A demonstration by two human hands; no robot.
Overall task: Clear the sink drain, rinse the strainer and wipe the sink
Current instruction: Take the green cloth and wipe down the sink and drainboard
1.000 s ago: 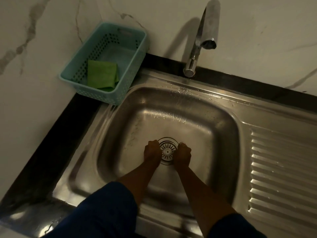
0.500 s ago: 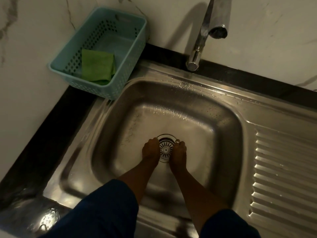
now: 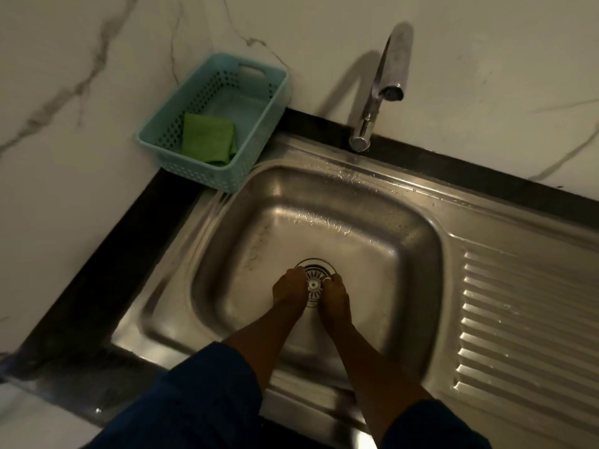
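Both hands down in the sink basin, on the drain. Left hand curled at the left edge of the strainer, right hand curled at its right edge; the strainer sits between them in the drain opening. Fingertips of both are tucked under, so cannot tell whether either hand actually grips the strainer rim or just rests on it. Only the strainer's middle strip with its slots and centre knob shows; both sides are covered by the hands and the near edge is hard to make out. Small shiny spot on the right hand's finger, too small to identify.

Dark blue sleeves pushed up, cut off at the bottom edge.

Beyond the hands, the faucet rises from the far rim, spout pointing toward the basin. No clear water stream visible; droplets on the far sink wall. Right of the right hand, the ribbed drainboard, cut off at the frame edge. Far left of the left hand, a teal perforated basket on the dark counter against the marble wall, with a folded green cloth inside. Scene dim, slight motion blur.
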